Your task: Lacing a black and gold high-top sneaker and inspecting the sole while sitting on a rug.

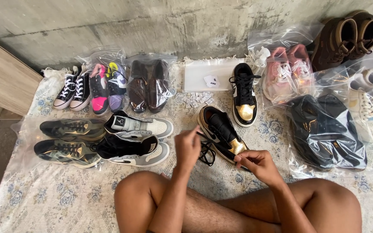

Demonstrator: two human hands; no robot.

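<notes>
Both hands pinching black laces, grip partly hidden

Bright, soft daylight, fairly even, no hard shadows; only faint soft shade under the left hand and right hand. Strong white glare on plastic bags up and to the right of the hands, milder sheen on bags beyond the left hand. Sharp in the middle, slight blur on fingers, wide-angle bend twd edges, dim at far left.
</notes>
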